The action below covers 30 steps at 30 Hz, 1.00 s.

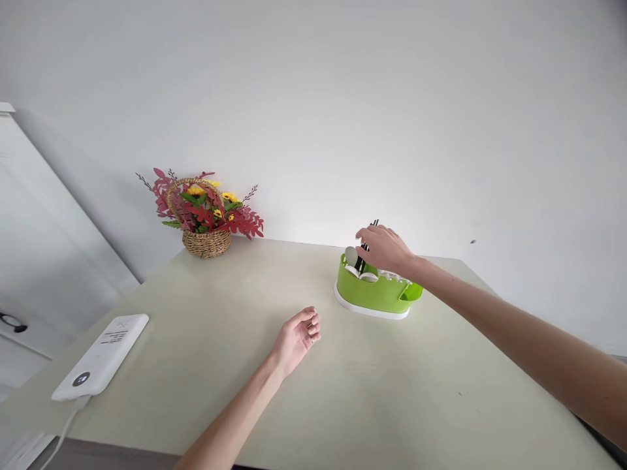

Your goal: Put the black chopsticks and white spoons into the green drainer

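My right hand (385,249) reaches over a green cutlery holder (365,294) with a white base, its fingers closed around thin black chopsticks (361,262). Their upper ends poke out above the fingers, while the lower ends go down into the holder. Beside them in the holder are a grey rounded piece (350,255), like a spoon's bowl, and a white spoon-like piece (369,277). Palm turned up, my left hand (296,338) is over the table, left of and nearer than the holder. Its fingers are loosely curled with gaps between them and hold nothing.
A wicker basket (206,244) of red leaves and yellow flowers stands at the table's back left. On the left of the pale table (220,378) lies a white power bank (102,358) with a cable (63,434). Behind rises a plain wall (313,130); a white cabinet (44,228) is at far left.
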Tool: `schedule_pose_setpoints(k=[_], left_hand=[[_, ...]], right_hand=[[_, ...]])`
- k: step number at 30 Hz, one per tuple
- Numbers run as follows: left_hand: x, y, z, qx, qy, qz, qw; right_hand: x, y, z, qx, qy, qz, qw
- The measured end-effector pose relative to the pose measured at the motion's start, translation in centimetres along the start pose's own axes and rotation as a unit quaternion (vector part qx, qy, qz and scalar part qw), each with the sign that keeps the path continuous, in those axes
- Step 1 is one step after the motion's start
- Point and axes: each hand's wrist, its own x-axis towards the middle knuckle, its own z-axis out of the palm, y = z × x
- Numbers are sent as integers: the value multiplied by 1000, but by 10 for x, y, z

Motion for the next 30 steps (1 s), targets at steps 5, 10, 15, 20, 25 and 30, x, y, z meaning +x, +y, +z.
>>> schedule_pose_setpoints(k=[5,10,15,20,25,30], left_hand=[[0,0,0,0,2,4,1000],[0,-1,-1,3,2,2,1000],[2,-1,-2,7,0,-1,1000],[2,-2,-2,9,-4,-6,1000],[3,-2,-3,3,-3,-7,1000],[4,-2,-4,-4,-3,-6,1000]], right_hand=[[20,-11,5,-17,-78,-2,997],[21,-14,10,33,-115,-10,993],[16,-17,5,87,-120,-31,989],[13,-14,5,102,-108,-26,989],[16,-8,10,89,-86,-17,992],[13,-1,8,78,-57,-13,995]])
